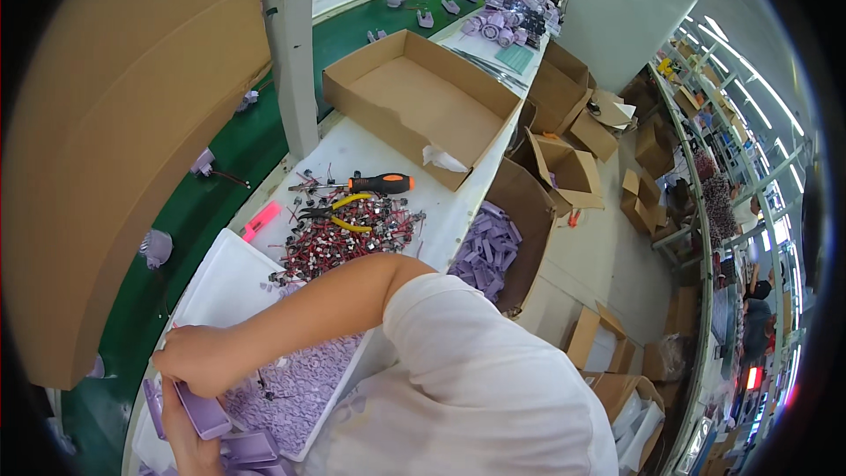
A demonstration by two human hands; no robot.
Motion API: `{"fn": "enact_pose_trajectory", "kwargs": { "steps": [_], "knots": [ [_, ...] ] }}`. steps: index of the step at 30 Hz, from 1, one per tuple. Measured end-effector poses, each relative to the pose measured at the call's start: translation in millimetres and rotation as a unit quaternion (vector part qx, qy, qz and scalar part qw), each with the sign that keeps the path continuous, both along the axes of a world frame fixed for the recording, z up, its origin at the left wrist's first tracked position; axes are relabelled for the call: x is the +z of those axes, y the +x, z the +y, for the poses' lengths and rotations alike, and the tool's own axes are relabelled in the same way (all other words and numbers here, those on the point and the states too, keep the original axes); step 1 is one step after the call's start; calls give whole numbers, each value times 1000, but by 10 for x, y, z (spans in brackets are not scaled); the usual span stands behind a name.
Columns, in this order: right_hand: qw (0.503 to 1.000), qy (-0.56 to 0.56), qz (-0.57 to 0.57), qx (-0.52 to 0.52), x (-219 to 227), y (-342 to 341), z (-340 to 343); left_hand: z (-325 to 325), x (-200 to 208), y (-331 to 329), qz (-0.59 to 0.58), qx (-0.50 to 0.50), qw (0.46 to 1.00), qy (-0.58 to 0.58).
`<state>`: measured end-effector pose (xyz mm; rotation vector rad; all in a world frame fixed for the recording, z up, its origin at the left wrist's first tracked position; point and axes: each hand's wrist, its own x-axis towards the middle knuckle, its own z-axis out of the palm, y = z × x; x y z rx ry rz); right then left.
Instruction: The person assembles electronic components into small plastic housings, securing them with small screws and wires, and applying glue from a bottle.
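My left hand (183,434) is wrapped round a light purple rectangular plastic housing (204,412), over a white tray (216,273). Right above it, my right hand (196,361) is closed at the housing's upper end; whatever its fingers pinch is hidden. Another purple housing (153,407) stands just left of my left hand. More purple housings (251,449) lie below, at the tray's near end. Many small purple plastic pieces (295,388) fill the tray under my right forearm.
Beyond the tray are a heap of small wired components (348,238), yellow-handled pliers (351,227), an orange-black screwdriver (382,183) and a pink strip (261,221). A shallow cardboard box (423,97) lies farther off. A green conveyor (176,238) runs left; a carton of purple parts (487,251) stands right.
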<state>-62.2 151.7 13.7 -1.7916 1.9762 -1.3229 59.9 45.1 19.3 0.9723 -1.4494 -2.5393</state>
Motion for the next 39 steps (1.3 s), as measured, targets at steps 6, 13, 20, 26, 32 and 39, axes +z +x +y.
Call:
{"fn": "enact_pose_trajectory", "kwargs": {
  "steps": [6, 13, 20, 26, 32, 39],
  "knots": [
    [997, -48, -44, 29, 154, -121, 101, -21, 66, -9, -16, 74, 996, 41],
    [991, 6, 52, 119, 249, 315, 354, 69, 120, -39, -10, 114, 991, 66],
    [988, -33, 75, 131, 161, 263, 277, 78, 171, 42, 14, 120, 985, 122],
    [979, -54, 114, 159, 159, 278, 280, 61, 191, 145, 96, 77, 990, 74],
    [974, -69, 148, 156, 107, 278, 264, 33, 186, 194, 145, 52, 986, 61],
    [974, -68, 210, 56, 100, -350, -93, -419, 451, 502, 35, -51, 877, -477]
  ]
}}
